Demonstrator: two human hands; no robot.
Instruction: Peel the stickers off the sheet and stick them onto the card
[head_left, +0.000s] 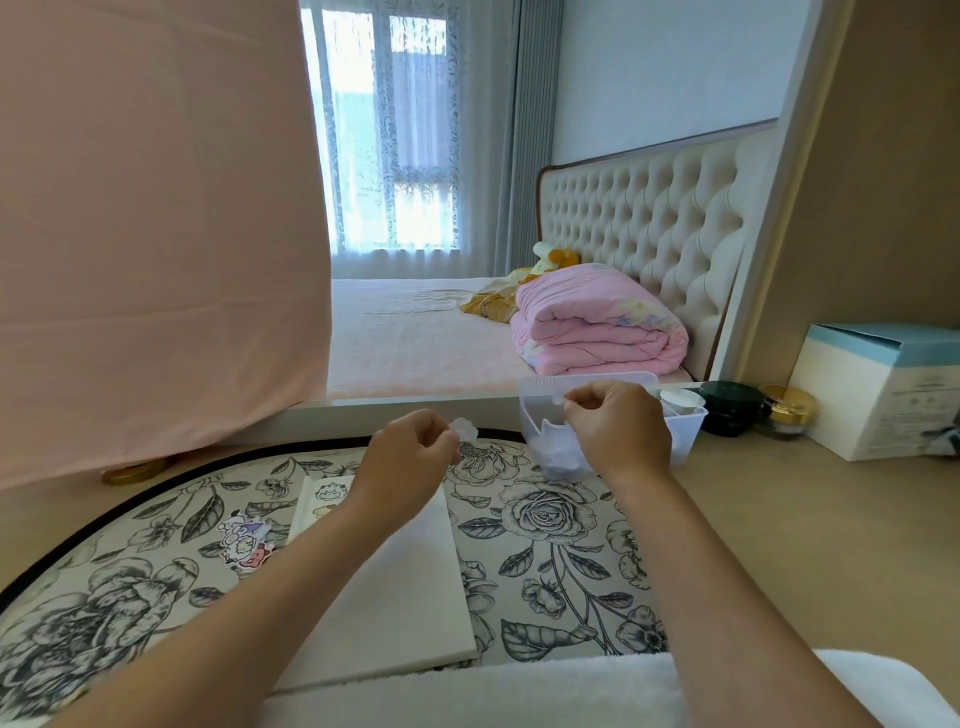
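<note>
Sticker (464, 429), pinched in the grip of the left hand (405, 462), may fold onto itself. The right hand (618, 431), at two o'clock of it, pinches a scrap (560, 400) that may cling.

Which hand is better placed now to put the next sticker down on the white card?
Left, probably. The left hand is above the far end of the white card and pinches a small pale piece. The right hand is off to the side, above the clear bin, pinching a tiny pale bit.

Left hand (410, 457) pinches pale scrap (464, 429); right hand (618, 431) pinches tiny piece (559, 399) above clear bin (690, 423); card (400, 592) on floral mat (545, 519).
</note>
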